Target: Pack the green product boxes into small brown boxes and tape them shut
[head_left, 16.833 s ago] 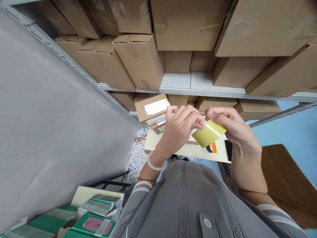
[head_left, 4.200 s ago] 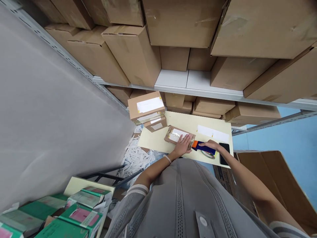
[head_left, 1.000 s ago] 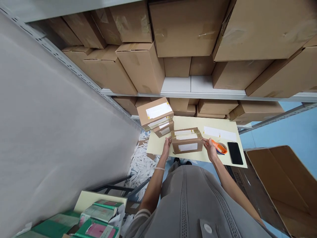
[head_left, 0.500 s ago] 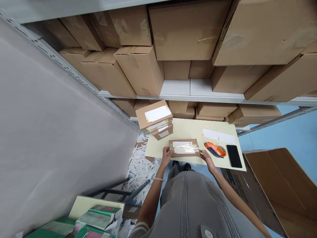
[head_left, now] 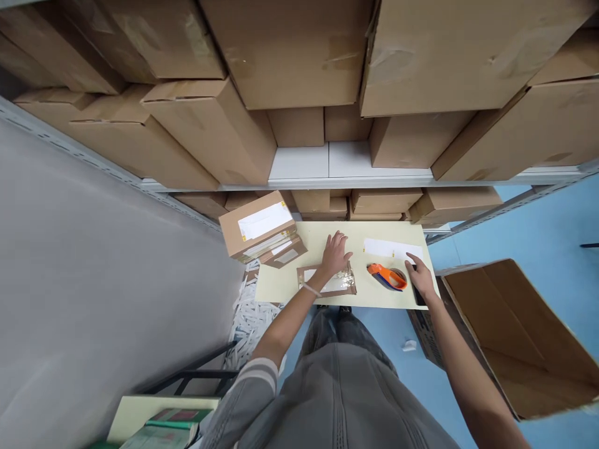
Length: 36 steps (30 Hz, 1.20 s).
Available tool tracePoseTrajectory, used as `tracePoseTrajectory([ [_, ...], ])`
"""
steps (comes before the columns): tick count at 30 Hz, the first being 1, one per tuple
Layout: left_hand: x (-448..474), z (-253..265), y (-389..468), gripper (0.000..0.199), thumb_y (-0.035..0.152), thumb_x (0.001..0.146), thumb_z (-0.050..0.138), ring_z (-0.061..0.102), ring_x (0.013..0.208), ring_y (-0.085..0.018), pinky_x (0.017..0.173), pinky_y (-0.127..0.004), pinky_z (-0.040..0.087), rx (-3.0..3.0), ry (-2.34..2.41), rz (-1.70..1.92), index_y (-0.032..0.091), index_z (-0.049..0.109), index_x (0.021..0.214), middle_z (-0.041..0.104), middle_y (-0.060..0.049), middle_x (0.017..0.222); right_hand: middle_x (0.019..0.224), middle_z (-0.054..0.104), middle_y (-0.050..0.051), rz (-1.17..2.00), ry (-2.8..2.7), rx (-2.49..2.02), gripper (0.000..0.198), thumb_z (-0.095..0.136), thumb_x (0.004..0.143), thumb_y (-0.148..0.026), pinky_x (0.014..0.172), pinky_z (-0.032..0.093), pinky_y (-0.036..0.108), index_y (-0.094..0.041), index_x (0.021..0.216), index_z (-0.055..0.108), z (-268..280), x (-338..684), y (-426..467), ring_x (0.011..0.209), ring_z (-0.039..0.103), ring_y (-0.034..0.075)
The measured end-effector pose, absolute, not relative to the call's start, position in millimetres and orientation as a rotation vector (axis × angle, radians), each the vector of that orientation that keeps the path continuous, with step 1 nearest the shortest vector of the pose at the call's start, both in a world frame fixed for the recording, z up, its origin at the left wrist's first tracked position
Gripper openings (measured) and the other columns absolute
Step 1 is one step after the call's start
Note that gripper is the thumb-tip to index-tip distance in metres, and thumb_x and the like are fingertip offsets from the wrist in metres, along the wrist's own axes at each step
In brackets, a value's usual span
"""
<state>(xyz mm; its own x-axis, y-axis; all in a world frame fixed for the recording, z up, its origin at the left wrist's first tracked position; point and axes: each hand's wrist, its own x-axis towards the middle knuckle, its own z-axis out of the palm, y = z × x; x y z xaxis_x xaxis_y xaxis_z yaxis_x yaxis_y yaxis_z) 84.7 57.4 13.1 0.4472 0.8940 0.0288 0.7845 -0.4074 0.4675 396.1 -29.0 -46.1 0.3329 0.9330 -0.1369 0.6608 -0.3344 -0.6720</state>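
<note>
A small taped cardboard box [head_left: 347, 284] with a white label lies near the front edge of the cream table [head_left: 276, 290]. My left hand [head_left: 334, 254] reaches over it, open with fingers spread, just past its far edge. My right hand [head_left: 421, 275] is open at the right end of a white label strip [head_left: 379, 247], fingertips over or touching it; I cannot tell which. Beneath that hand a black phone [head_left: 418, 298] is partly covered. An orange tape dispenser [head_left: 387, 276] rests between my hands.
Labelled cardboard boxes [head_left: 257, 224] are stacked at the table's left. Shelves [head_left: 299, 163] of cartons rise behind. A large open carton [head_left: 524, 337] stands at the right; paper shreds [head_left: 248, 327] cover the floor at left.
Both hands have let go of the taped box. My left hand has moved forward across it, my right hand rightward to the label strip and phone. The camera view has shifted.
</note>
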Motion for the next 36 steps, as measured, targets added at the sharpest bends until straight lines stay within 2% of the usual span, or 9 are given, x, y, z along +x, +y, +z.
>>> tracePoseTrajectory([
  [5,167.9,-24.5,120.8,0.055,0.034,0.088,0.066,0.025,0.151,-0.029,0.127,-0.049,0.012,2.399,1.247,-0.094,0.014,0.047,0.135,0.043,-0.016,0.151,0.16,0.039,0.012,0.722,-1.85,-2.464,0.058,0.028,0.098,-0.035,0.118,0.034,0.048,-0.018,0.152,0.042,-59.5,431.0,20.9,0.148,0.035,0.028],
  [11,251.6,-89.4,124.7,0.057,0.035,0.085,0.071,0.034,0.145,-0.03,0.122,-0.053,0.022,2.332,1.25,-0.215,0.016,0.049,0.133,0.047,-0.017,0.147,0.168,0.021,0.004,0.895,-1.923,-2.618,0.055,0.031,0.101,-0.037,0.118,0.025,0.058,-0.033,0.156,0.033,-106.2,425.9,49.9,0.153,0.021,0.031],
  [15,280.5,-112.1,118.1,0.06,0.026,0.084,0.073,0.036,0.143,-0.03,0.123,-0.054,0.02,2.303,1.329,-0.177,0.015,0.045,0.137,0.045,-0.017,0.147,0.17,0.012,0.005,0.912,-1.931,-2.709,0.058,0.027,0.103,-0.038,0.116,0.026,0.062,-0.037,0.16,0.019,-118.2,425.8,49.5,0.154,0.017,0.034],
  [20,294.5,-117.1,127.3,0.068,0.012,0.074,0.08,0.044,0.136,-0.031,0.124,-0.056,0.014,2.267,1.402,-0.152,0.013,0.048,0.134,0.05,-0.018,0.138,0.169,0.016,0.005,0.907,-1.943,-2.697,0.059,0.025,0.102,-0.041,0.108,0.041,0.052,-0.037,0.161,0.016,-116.3,428.0,51.6,0.149,0.029,0.034],
  [23,298.2,-115.7,137.3,0.063,0.012,0.072,0.082,0.047,0.133,-0.031,0.121,-0.054,0.024,2.227,1.402,-0.192,0.011,0.053,0.128,0.053,-0.018,0.134,0.167,0.021,0.011,0.886,-1.919,-2.716,0.059,0.024,0.102,-0.046,0.1,0.047,0.053,-0.037,0.16,0.02,-117.0,423.2,56.8,0.14,0.042,0.038],
  [27,297.3,-113.7,150.5,0.038,0.023,0.085,0.074,0.058,0.119,-0.025,0.108,-0.047,0.044,2.132,1.356,-0.283,0.013,0.061,0.119,0.062,-0.013,0.125,0.164,0.026,0.02,0.857,-1.865,-2.742,0.062,0.022,0.101,-0.048,0.092,0.048,0.058,-0.033,0.16,0.022,-118.2,413.2,63.0,0.123,0.059,0.04],
  [30,291.7,-110.3,157.9,0.035,0.036,0.095,0.062,0.063,0.11,-0.023,0.094,-0.045,0.055,2.017,1.375,-0.342,0.016,0.06,0.124,0.062,-0.011,0.126,0.162,0.027,0.024,0.859,-1.832,-2.751,0.062,0.02,0.101,-0.047,0.092,0.047,0.059,-0.031,0.161,0.023,-116.5,408.3,67.5,0.117,0.063,0.04],
  [34,274.5,-93.1,160.5,0.039,0.038,0.095,0.062,0.064,0.107,-0.022,0.091,-0.044,0.057,1.857,1.483,-0.322,0.016,0.058,0.126,0.062,-0.01,0.125,0.161,0.027,0.028,0.912,-1.778,-2.76,0.061,0.019,0.1,-0.039,0.092,0.046,0.058,-0.028,0.16,0.024,-109.3,405.2,72.9,0.115,0.065,0.039],
  [36,259.2,-74.9,160.3,0.03,0.033,0.096,0.06,0.065,0.104,-0.021,0.089,-0.04,0.056,1.811,1.555,-0.242,0.014,0.063,0.119,0.065,-0.011,0.119,0.161,0.026,0.028,0.945,-1.743,-2.757,0.061,0.022,0.1,-0.037,0.094,0.045,0.058,-0.027,0.16,0.026,-102.8,404.0,74.3,0.118,0.064,0.039],
])
